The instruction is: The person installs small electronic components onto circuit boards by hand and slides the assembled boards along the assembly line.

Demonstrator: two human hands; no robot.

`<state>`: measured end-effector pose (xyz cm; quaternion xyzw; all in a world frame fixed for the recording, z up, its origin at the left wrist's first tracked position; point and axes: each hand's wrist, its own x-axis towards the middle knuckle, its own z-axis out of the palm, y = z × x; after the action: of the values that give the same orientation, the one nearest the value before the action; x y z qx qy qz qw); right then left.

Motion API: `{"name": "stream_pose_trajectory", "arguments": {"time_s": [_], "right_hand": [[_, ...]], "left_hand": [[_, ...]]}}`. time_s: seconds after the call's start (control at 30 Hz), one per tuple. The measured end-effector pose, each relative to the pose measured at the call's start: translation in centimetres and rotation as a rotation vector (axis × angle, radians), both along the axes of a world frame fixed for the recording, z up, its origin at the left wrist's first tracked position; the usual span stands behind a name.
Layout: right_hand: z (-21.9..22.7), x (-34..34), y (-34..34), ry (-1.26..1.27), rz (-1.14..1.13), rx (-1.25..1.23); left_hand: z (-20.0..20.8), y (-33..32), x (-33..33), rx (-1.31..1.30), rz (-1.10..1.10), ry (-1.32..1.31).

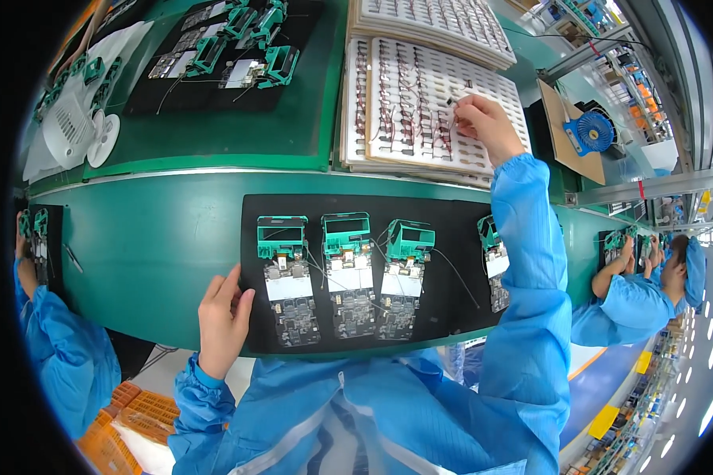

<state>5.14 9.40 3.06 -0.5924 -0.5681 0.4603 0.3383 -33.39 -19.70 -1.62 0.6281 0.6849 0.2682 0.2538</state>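
My right hand (483, 123) reaches over a white foam tray (491, 162) holding rows of small dark parts with thin red and black wires (404, 103). Its fingertips are pinched on one of these small wired parts, mostly hidden by the fingers. My left hand (226, 321) rests at the left edge of a black mat (451, 317), fingers stretched and holding nothing. On the mat lie a left circuit board (293, 305), a middle one (351, 297) and a right one (402, 297), each with a green plastic frame and thin cables. Another board (497, 269) is partly covered by my right sleeve.
More green-framed boards (206, 55) lie on a dark mat at the back left, near a white fan (70, 127). Stacked trays (436, 20) stand behind the foam tray. A blue fan (594, 131) stands at right. Co-workers sit left (67, 348) and right (634, 301).
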Motion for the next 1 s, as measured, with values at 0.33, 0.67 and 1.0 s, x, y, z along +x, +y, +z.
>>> {"name": "stream_pose_trajectory", "arguments": {"time_s": [0.33,0.67,1.0], "right_hand": [[3.4,-0.3,-8.6,0.461,0.177,0.017],[0.2,-2.2,-24.5,0.564,0.363,-0.24],[-4.5,-1.0,-27.4,0.036,0.026,0.109]], "left_hand": [[5.4,3.5,3.2,0.317,-0.122,-0.118],[3.7,5.7,14.8,0.044,-0.466,-0.922],[0.5,6.7,19.6,0.086,-0.438,-0.547]]}}
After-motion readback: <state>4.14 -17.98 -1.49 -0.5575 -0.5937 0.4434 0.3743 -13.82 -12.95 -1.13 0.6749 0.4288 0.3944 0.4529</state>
